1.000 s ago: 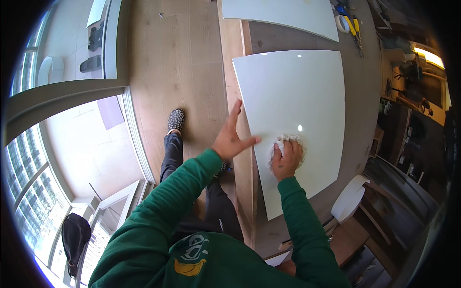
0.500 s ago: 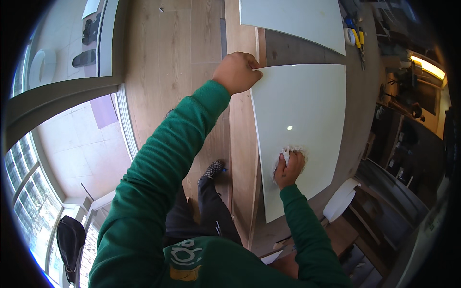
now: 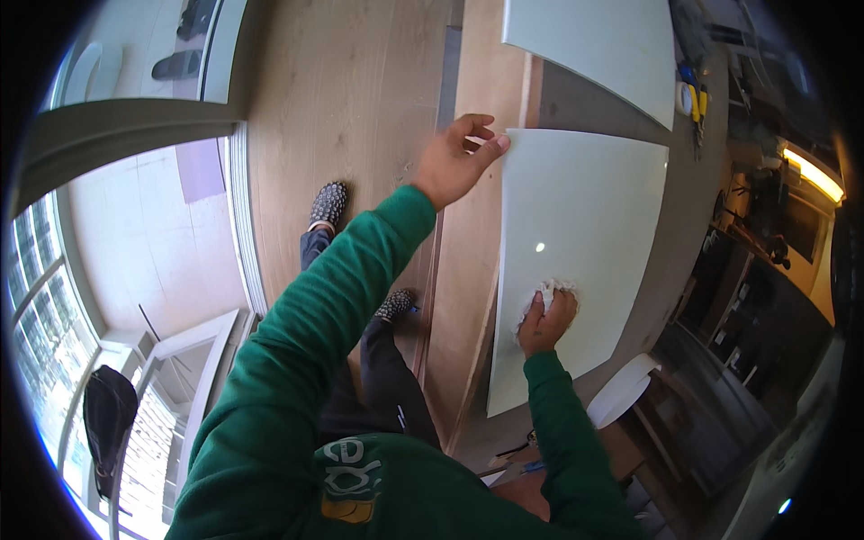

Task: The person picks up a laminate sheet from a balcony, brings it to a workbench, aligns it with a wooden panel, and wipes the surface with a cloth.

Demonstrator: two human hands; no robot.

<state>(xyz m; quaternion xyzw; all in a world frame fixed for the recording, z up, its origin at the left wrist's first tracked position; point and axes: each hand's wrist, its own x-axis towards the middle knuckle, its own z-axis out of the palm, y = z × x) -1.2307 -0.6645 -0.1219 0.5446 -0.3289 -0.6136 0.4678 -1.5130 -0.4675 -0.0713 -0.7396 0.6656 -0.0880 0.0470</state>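
Note:
A glossy white panel (image 3: 585, 202) lies over a wooden board and a grey-brown surface. At its far left corner is my left hand (image 3: 459, 157), thumb and fingers apart, the thumb tip at the corner; whether it touches I cannot tell. Lower on the panel, my right hand (image 3: 547, 324) is closed on a crumpled white rag (image 3: 547, 293) and presses it against the glossy face. Most of the rag is hidden beneath my fingers.
A second white panel (image 3: 598, 40) lies beyond the first. Yellow-handled pliers (image 3: 700, 103) and a white tape roll (image 3: 682, 97) sit at the far right. A large white roll (image 3: 621, 393) stands near my right arm. The wooden board (image 3: 486, 99) runs along the left.
My left hand has loosened from the panel's corner, its fingers now spread. The right hand stays on the rag in nearly the same spot. The view has shifted, and a second foot shows.

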